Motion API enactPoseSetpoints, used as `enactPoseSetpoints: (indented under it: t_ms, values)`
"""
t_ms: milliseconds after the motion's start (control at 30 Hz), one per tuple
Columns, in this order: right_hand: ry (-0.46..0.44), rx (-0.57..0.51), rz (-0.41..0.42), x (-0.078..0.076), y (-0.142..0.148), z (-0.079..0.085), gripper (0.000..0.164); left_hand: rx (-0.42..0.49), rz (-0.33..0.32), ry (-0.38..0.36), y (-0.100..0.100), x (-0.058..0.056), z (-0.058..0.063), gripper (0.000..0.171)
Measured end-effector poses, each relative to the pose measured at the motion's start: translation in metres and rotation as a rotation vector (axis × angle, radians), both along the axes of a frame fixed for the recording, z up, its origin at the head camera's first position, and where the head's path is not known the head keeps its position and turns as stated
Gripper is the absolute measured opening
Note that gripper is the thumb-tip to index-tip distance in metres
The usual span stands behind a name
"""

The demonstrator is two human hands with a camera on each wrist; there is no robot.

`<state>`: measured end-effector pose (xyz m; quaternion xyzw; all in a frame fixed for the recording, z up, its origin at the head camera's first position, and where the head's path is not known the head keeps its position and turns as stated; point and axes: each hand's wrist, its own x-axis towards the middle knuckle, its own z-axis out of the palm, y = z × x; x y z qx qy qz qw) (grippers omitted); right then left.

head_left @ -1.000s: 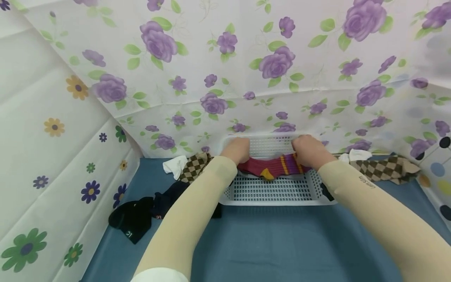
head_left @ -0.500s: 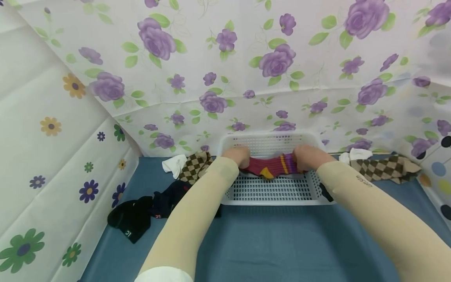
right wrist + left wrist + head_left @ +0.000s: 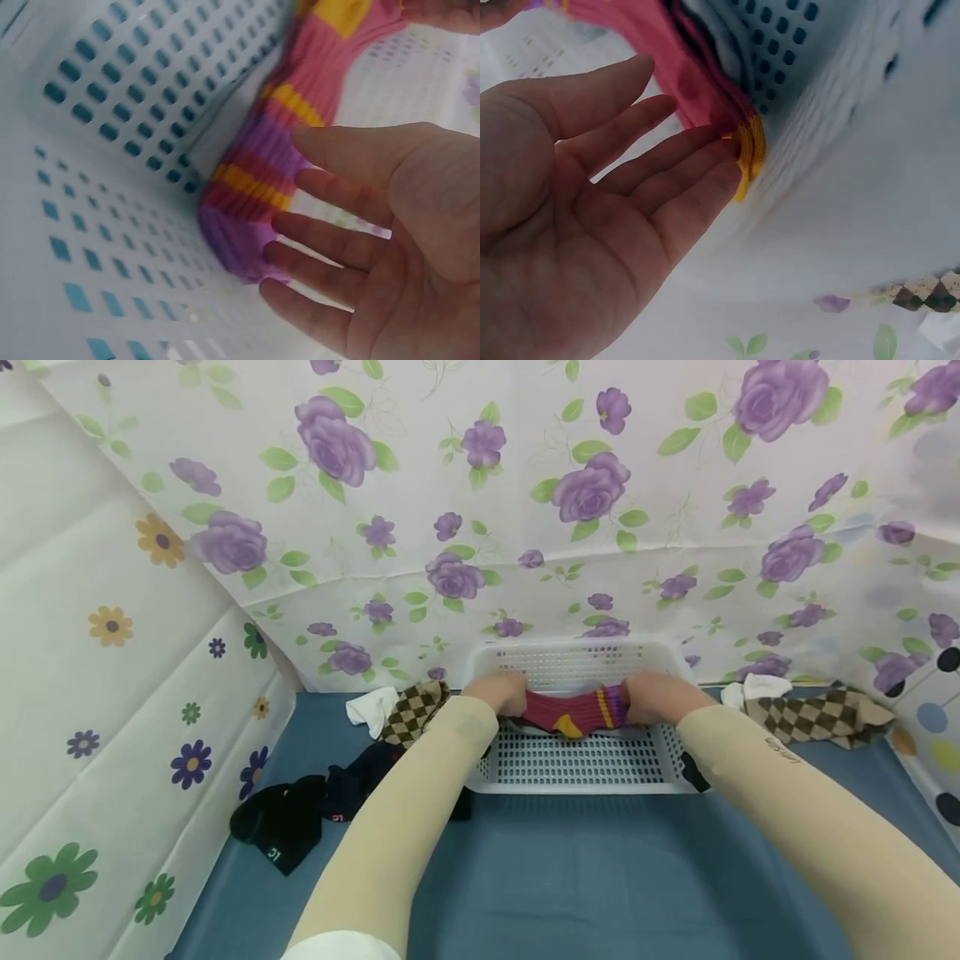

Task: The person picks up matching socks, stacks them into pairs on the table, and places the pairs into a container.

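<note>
A red pair of socks (image 3: 542, 710) with yellow heels and toes and purple-and-yellow striped cuffs lies across the white plastic basket (image 3: 585, 789). In the left wrist view, the fingers of my left hand (image 3: 622, 180) are nearly straight, and their tips touch the yellow toes (image 3: 751, 154). At the other end, my right hand (image 3: 390, 217) has its fingers extended, tips against the purple cuff (image 3: 244, 247). Something grey (image 3: 229, 120), like folded fabric, lies under the red socks.
Dark socks (image 3: 281, 822) and a checkered sock (image 3: 414, 714) with a white one (image 3: 372, 710) lie left of the basket. Another checkered sock (image 3: 821, 718) and white one (image 3: 765, 689) lie to its right. A flowered sheet (image 3: 525, 527) rises right behind.
Both hands have lowered slightly into the basket at the ends of the red socks. The socks have hardly moved.
</note>
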<state>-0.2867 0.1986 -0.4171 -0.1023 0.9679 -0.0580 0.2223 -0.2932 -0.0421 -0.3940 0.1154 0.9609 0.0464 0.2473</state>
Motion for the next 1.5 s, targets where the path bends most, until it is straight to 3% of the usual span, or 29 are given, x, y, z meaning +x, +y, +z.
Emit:
enactPoseSetpoints:
  t_ms: [167,333,500,633,767,933,1100,1300,1400,1500]
  values:
    - [0.068,-0.046,0.027,0.006,0.0,0.013,0.04,0.157,-0.043,0.044,-0.013,0.0,0.02,0.041]
    - [0.175,-0.122,0.072,0.021,0.0,0.034,0.036,0.299,-0.049,0.116,-0.029,0.012,0.045,0.041]
    - [0.305,-0.195,0.084,0.043,0.001,0.05,0.03,0.411,-0.017,0.215,-0.043,0.04,0.067,0.04]
    - [0.41,-0.227,0.077,0.068,0.002,0.055,0.029,0.476,-0.018,0.337,-0.054,0.071,0.07,0.038]
    - [0.457,-0.281,0.072,0.094,0.004,0.054,0.033,0.513,-0.022,0.462,-0.06,0.103,0.059,0.036]
    - [0.476,-0.379,0.077,0.121,0.008,0.045,0.031,0.579,-0.017,0.529,-0.064,0.137,0.034,0.031]
    - [0.656,-0.417,0.114,0.153,0.005,0.027,0.033,0.589,-0.039,0.588,-0.067,0.163,0.01,0.029]
    - [0.86,-0.518,0.208,0.186,0.001,-0.002,0.033,0.648,-0.098,0.512,-0.07,0.184,-0.011,0.02]
    - [0.9,-0.562,0.244,0.197,0.002,-0.017,0.032,0.661,-0.14,0.468,-0.07,0.191,-0.023,0.014]
    - [0.895,-0.545,0.27,0.204,0.004,-0.031,0.029,0.612,-0.156,0.447,-0.068,0.197,-0.036,0.01]
